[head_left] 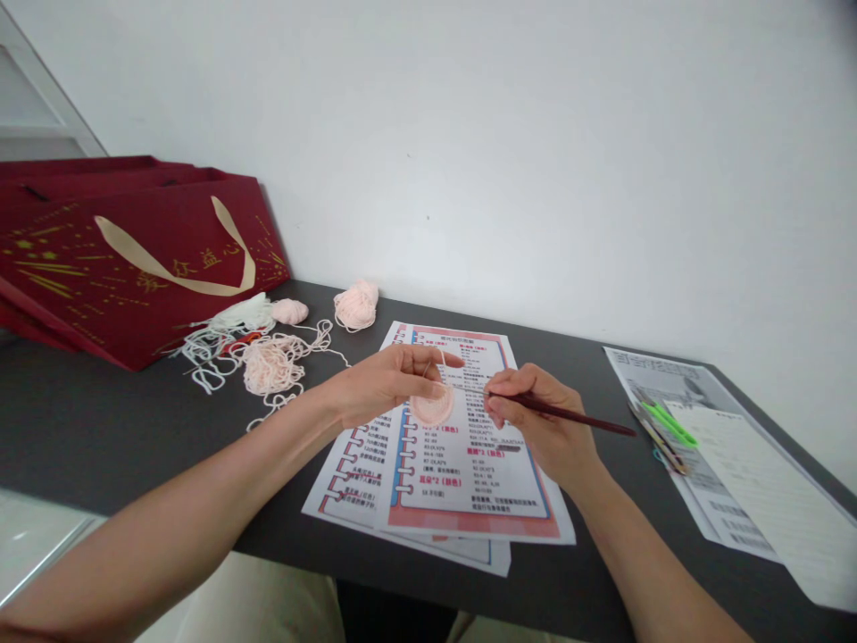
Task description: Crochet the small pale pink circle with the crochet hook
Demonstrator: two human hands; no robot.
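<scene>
My left hand (381,386) pinches a small round piece of pale pink crochet (432,411) between thumb and fingers, its index finger stretched out with yarn running over it. In my right hand (550,418) is a crochet hook (589,419) with a dark reddish-brown handle that points away to the right. The hook's thin metal end reaches toward the crochet piece; whether it is inside a stitch is too small to tell. Both hands are above printed pattern sheets (469,521) on the dark table (281,509).
Left of the sheets lie a loose pink yarn heap (271,368), white yarn (234,321) and a pink yarn ball (357,305). Dark red gift bags (134,268) stand behind them. At the right are papers (750,482) and a bright green tool (673,424). A white wall rises behind.
</scene>
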